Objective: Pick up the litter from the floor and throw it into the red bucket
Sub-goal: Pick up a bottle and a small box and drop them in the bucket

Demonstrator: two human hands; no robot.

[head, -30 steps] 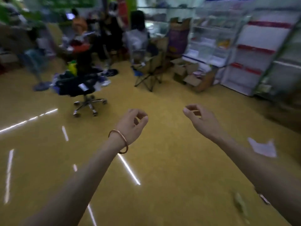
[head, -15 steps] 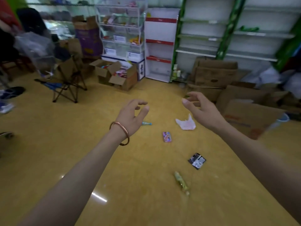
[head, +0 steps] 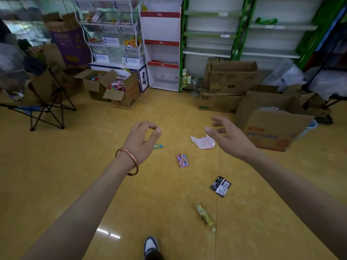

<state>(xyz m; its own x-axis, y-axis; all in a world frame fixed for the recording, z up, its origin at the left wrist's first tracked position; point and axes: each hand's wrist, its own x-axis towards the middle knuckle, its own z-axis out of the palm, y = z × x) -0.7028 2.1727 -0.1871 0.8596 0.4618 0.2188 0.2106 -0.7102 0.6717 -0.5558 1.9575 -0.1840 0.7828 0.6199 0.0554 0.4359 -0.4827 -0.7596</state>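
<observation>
The left hand (head: 139,141) hung loosely curled, the right hand (head: 228,139) spread, both empty; on the floor (head: 75,175) beyond lay a pink packet (head: 182,160), a black packet (head: 220,186) and a white wrapper (head: 203,143); probably light and crinkly, best pinched by an edge.

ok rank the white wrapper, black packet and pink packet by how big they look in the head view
1. white wrapper and black packet: about alike, and the black one lies nearer the camera, so no ranking between them
2. pink packet: clearly smallest

Glossy smooth yellow floor (head: 75,175), matt brown cardboard boxes (head: 232,77), crumpled white plastic bag (head: 203,142), shiny copper-coloured metal bangle (head: 129,162), glossy yellow wrapper (head: 203,216)
</observation>
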